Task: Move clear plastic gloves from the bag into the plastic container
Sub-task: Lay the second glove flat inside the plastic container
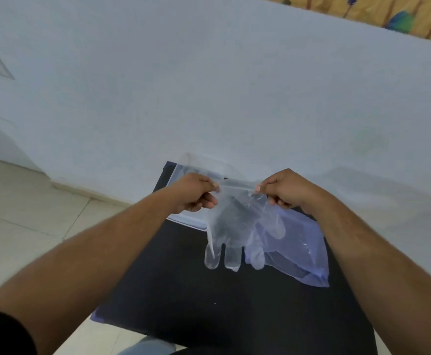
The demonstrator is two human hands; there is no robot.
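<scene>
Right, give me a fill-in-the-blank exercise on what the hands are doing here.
1. Both hands hold one clear ____ by its cuff.
2. The glove's fingers point ____.
3. The bag lies under the ____ hand.
4. The left hand is in front of the clear ____ on the black table.

Missing words: glove; down; right; container

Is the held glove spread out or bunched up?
Spread out: both hands pinch the glove by its cuff, fingers hanging down.
</scene>
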